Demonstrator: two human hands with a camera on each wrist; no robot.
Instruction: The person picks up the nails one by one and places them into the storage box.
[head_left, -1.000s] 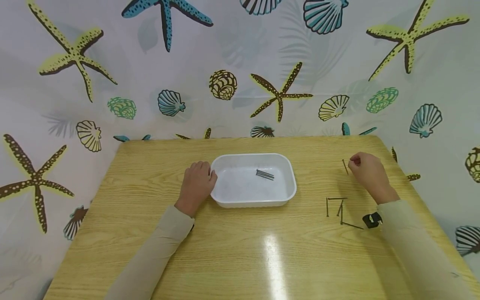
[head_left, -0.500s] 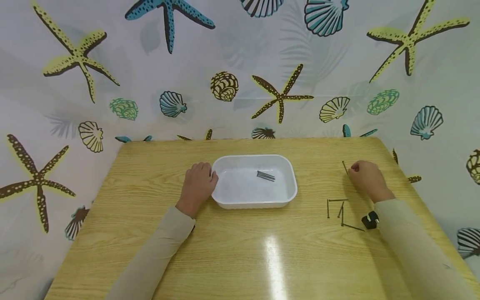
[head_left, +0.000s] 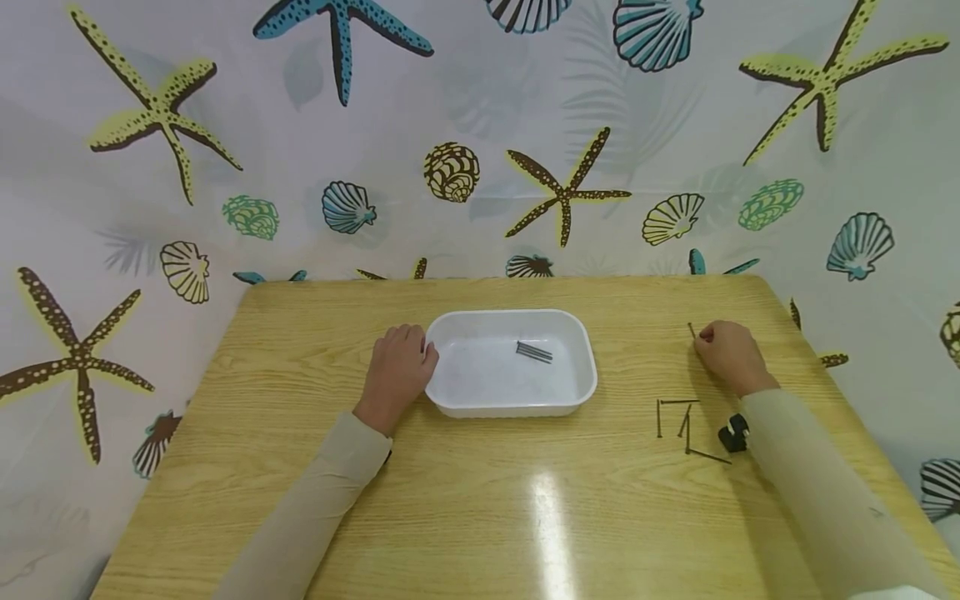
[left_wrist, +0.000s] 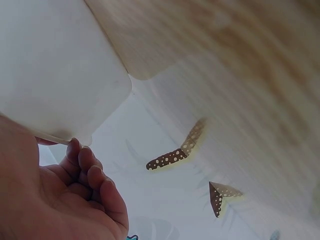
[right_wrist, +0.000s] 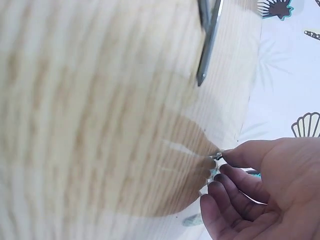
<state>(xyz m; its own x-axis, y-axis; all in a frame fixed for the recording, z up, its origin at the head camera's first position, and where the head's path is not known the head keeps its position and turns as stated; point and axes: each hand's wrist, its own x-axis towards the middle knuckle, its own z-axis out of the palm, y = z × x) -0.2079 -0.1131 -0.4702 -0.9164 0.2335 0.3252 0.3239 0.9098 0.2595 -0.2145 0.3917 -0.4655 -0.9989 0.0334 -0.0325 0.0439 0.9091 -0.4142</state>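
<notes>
My left hand [head_left: 397,367] grips the left rim of a white plastic tub [head_left: 510,411]. In the left wrist view its curled fingertips [left_wrist: 75,146] lie right at the tub's edge. Inside the tub, several nails [head_left: 534,352] lie side by side. At the right of the table, my right hand [head_left: 731,354] pinches a nail [head_left: 691,327] between thumb and fingers; the far end of it sticks out past the fingertips. The right wrist view has only a small tip of this nail [right_wrist: 218,156] at the thumb, close to the tabletop.
Several loose nails [head_left: 687,433] lie in a rough zigzag on the wooden table [head_left: 480,508], nearer than the right hand. A black wrist device [head_left: 733,433] sits by the right cuff. Behind the table hangs a cloth [head_left: 480,100] with shells and starfish.
My right hand has come down and slightly nearer, onto the single nail, and its fingertips have closed on it. The left hand stays at the tub's rim.
</notes>
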